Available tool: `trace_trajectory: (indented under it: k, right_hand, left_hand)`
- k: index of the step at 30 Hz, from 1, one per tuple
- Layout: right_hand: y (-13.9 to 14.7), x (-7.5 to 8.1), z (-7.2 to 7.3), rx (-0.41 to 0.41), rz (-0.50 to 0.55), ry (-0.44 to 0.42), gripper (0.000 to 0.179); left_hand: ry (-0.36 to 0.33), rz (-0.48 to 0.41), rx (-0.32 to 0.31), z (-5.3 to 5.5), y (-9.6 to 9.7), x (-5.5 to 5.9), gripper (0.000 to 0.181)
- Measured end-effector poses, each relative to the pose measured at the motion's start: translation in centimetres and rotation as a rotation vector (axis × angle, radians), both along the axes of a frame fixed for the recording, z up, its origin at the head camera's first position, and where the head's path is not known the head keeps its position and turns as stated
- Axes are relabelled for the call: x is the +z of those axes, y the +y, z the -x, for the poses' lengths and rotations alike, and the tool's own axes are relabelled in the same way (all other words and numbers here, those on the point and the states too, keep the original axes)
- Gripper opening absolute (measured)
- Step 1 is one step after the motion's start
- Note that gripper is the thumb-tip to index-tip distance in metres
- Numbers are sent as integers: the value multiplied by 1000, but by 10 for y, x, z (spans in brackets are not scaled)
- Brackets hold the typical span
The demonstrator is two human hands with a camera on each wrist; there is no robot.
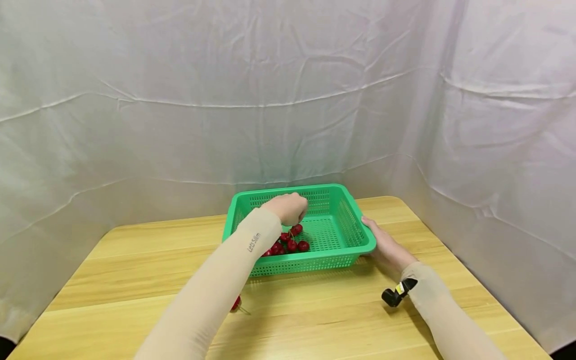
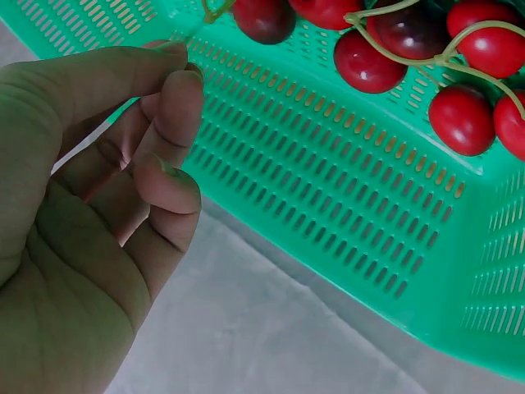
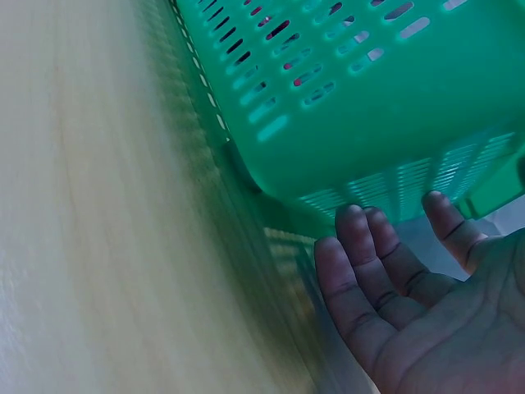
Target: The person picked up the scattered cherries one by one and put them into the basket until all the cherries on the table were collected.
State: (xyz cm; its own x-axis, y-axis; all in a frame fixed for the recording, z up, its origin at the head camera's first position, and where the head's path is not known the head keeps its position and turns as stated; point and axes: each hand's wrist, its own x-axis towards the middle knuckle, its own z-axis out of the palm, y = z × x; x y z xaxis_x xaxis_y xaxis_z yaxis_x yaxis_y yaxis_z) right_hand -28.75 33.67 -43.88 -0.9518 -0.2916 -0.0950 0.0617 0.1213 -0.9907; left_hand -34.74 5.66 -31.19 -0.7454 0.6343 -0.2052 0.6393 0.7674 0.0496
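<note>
My left hand (image 1: 288, 207) is over the left part of a green plastic basket (image 1: 315, 257), just above a cluster of red cherries (image 1: 291, 245). In the left wrist view its fingers (image 2: 168, 185) are curled and the thumb and index tips come together. Close to those tips is a green cherry stem (image 2: 215, 11); I see nothing clearly between them. My right hand (image 1: 387, 247) is at the basket's right end. Its fingers (image 3: 353, 291) are nearly straight and reach to the basket's outer wall, as the right wrist view shows.
A lone cherry (image 1: 236, 303) with a stem lies on the wooden table (image 1: 315, 320), partly hidden by the left sleeve. Pale cloth (image 1: 225, 135) hangs behind the table and along its sides. On the right wrist sits a small black camera (image 1: 396, 294).
</note>
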Motion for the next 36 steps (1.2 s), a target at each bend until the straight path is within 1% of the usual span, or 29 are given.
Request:
trace_trajectory:
  k: [4, 8, 11, 13, 16, 19, 22, 25, 27, 30, 33, 36]
  right_hand:
    - [-1, 0, 0, -8, 2, -2, 82]
    - [-2, -1, -1, -19, 51, -46, 82]
    - [-3, -1, -2, -22, 87, -72, 83]
    - [-3, -1, -2, -28, 90, -73, 84]
    - [-2, -2, -1, -26, 77, -68, 84]
    - [0, -2, 1, -20, 38, -41, 84]
    - [3, -1, 2, -3, 1, -4, 82]
    - [4, -1, 2, 6, -1, 4, 82]
    - [5, -2, 1, 2, 2, -6, 83]
    - [5, -2, 0, -9, 1, -21, 82]
    - [5, -2, -1, -11, 22, -32, 82]
    - [7, -1, -1, 1, 45, -18, 82]
  left_hand:
    - [7, 11, -16, -2, 0, -2, 53]
    - [22, 13, -40, -5, -1, -3, 55]
    - [25, -4, -52, -7, -4, -3, 55]
    - [16, -28, -47, -8, -7, -3, 54]
    - [0, -71, -34, -9, -10, -3, 52]
    - [-15, -102, -22, -9, -14, -3, 49]
    - [-15, -106, -20, -8, -16, -4, 47]
    - [-21, -115, -25, -6, -19, -4, 47]
    - [-29, -123, -37, -6, -22, -3, 47]
    - [-41, -148, -51, -9, -30, 2, 44]
    - [-28, -179, -73, -14, -40, 8, 35]
    - [1, -220, -102, -21, -50, 15, 27]
